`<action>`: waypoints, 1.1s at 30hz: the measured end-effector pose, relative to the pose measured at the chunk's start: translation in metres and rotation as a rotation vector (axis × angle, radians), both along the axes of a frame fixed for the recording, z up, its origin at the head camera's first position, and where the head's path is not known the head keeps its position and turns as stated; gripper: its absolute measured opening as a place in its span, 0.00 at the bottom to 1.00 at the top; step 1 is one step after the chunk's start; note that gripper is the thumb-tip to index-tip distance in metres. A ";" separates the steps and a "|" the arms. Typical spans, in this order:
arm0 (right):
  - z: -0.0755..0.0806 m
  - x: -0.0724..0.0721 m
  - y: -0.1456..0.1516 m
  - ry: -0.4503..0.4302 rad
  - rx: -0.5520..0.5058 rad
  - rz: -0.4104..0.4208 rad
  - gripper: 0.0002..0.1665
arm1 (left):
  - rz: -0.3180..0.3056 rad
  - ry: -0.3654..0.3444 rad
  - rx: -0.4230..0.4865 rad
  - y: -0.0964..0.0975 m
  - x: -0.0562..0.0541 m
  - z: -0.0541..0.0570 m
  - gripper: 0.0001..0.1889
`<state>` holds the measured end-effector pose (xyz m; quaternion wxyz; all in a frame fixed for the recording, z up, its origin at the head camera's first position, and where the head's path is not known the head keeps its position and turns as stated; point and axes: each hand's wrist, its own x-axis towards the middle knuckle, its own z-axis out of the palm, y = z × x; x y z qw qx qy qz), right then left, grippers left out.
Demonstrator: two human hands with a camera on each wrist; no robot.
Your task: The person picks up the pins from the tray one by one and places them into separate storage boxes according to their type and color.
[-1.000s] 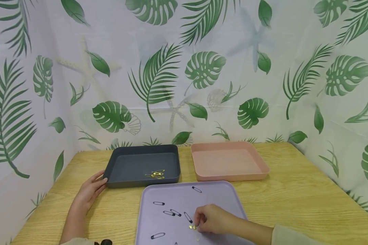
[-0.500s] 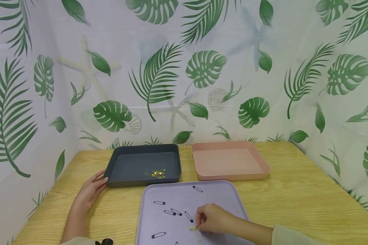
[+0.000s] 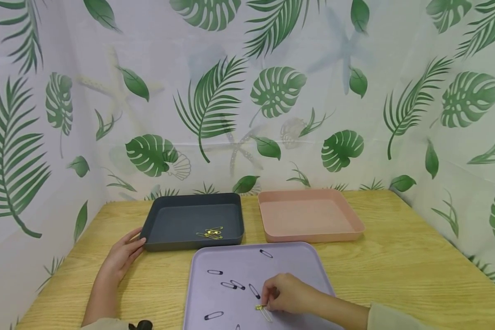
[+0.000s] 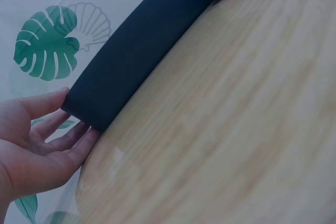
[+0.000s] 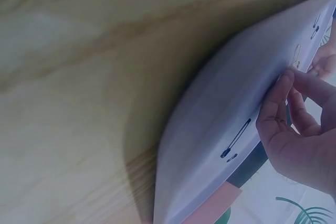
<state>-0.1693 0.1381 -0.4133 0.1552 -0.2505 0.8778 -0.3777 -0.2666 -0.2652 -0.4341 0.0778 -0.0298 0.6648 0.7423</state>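
Observation:
My right hand (image 3: 286, 293) is over the lavender tray (image 3: 227, 256), with thumb and forefinger pinched together at a small gold safety pin (image 3: 266, 314). In the right wrist view, the gold pin (image 5: 297, 52) shows just beyond the fingertips. Several black safety pins (image 3: 214, 316) lie scattered on the lavender tray. My left hand (image 3: 121, 256) rests against the left side of the dark grey tray (image 3: 177, 245). In the left wrist view, the fingertips of that hand (image 4: 39, 145) touch the tray's end wall near the corner. A small pile of gold safety pins (image 3: 211, 233) lies inside the dark tray.
A pink tray (image 3: 313, 237) stands at the back, right of the dark one. All three trays sit on a wood-grain table (image 3: 396, 256). A white curtain with green leaves (image 3: 239, 91) encloses the table at the back and sides.
The gold safety pin at my right fingertips has turned slightly and shows more of its length. My right hand shifts only slightly; my left hand stays against the dark tray.

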 end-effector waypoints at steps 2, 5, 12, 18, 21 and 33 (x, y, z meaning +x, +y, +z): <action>0.000 0.000 0.000 -0.007 -0.007 -0.012 0.11 | 0.002 -0.002 0.000 0.000 0.000 0.000 0.32; 0.001 -0.002 0.001 0.002 -0.019 -0.027 0.11 | 0.003 -0.004 -0.005 0.000 -0.001 0.000 0.32; 0.007 -0.010 0.009 0.204 0.018 -0.040 0.11 | -0.004 -0.008 -0.012 0.001 -0.001 0.002 0.32; 0.009 -0.014 0.014 0.356 0.127 -0.097 0.13 | -0.007 -0.005 -0.015 0.000 -0.001 0.002 0.32; 0.007 -0.015 0.016 0.370 0.167 -0.105 0.13 | -0.009 -0.001 -0.007 0.000 -0.001 0.002 0.32; 0.001 -0.027 0.028 0.212 0.033 -0.094 0.10 | -0.008 -0.005 -0.004 0.001 0.001 0.002 0.32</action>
